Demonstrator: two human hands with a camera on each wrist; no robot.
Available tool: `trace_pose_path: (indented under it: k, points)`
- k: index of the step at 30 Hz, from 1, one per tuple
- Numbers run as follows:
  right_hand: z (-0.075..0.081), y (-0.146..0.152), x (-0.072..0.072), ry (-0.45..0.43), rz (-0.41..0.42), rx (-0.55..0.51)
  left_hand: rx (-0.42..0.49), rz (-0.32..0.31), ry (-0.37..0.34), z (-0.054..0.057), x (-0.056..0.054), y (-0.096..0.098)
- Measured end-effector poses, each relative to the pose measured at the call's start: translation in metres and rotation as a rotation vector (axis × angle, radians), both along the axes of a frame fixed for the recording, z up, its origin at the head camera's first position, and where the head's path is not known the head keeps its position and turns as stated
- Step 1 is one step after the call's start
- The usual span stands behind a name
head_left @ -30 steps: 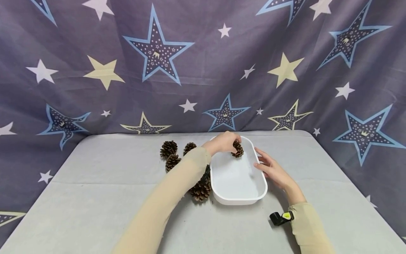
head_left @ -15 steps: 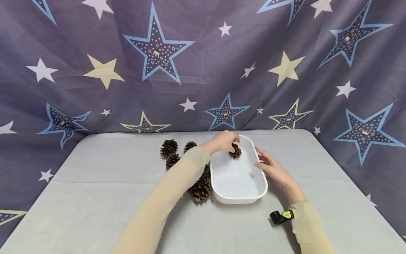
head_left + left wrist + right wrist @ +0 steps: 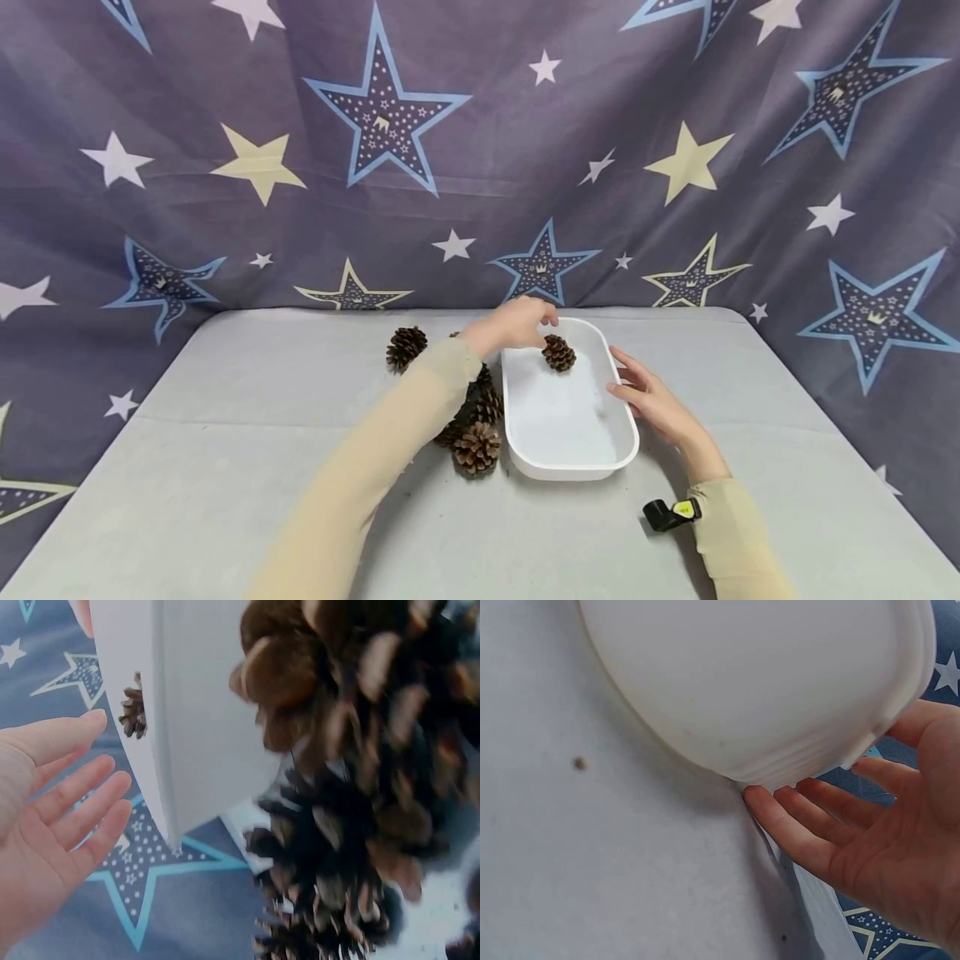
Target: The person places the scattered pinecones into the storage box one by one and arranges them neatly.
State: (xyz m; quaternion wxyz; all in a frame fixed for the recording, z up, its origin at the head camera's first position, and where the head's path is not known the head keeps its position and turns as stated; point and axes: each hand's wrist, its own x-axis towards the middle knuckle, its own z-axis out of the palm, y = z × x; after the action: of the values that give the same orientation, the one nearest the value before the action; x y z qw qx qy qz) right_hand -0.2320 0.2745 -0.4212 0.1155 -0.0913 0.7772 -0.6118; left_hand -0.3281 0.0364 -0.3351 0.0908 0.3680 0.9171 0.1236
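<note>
My left hand (image 3: 516, 323) is just above the far left edge of a white plastic box (image 3: 568, 461), with nothing in it. Its fingers look loosely spread in the left wrist view, where the hand (image 3: 67, 802) is beside the box wall (image 3: 202, 712). One pinecone (image 3: 558, 354) lies inside the box near the far end, close to those fingertips. On the box's right side, my right hand (image 3: 652, 404) holds the edge, thumb at the rim and fingers against the outer wall. In the right wrist view, this hand's fingertips (image 3: 759, 796) meet the wall's underside.
Several pinecones (image 3: 477, 450) are grouped left of the box, partly hidden by my left sleeve (image 3: 390, 442). Another pinecone (image 3: 407, 347) sits farther back. A grey cloth (image 3: 225, 467) covers the table, and a star-patterned curtain (image 3: 480, 167) hangs behind it.
My left hand has let go of the pinecone, which now rests in the box, and has drawn slightly back to the left. The right hand stays at the box's side.
</note>
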Motion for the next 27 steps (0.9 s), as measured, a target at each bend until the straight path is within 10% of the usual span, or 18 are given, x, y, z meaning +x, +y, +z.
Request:
trace_pose_path:
  k: [15, 27]
  points:
    - [0.001, -0.001, 0.002, 0.005, -0.006, 0.016, -0.002, 0.073, -0.031, 0.012, 0.008, -0.047]
    - [0.002, -0.001, 0.003, 0.012, 0.005, 0.020, 0.040, 0.127, -0.030, -0.005, 0.005, -0.085]
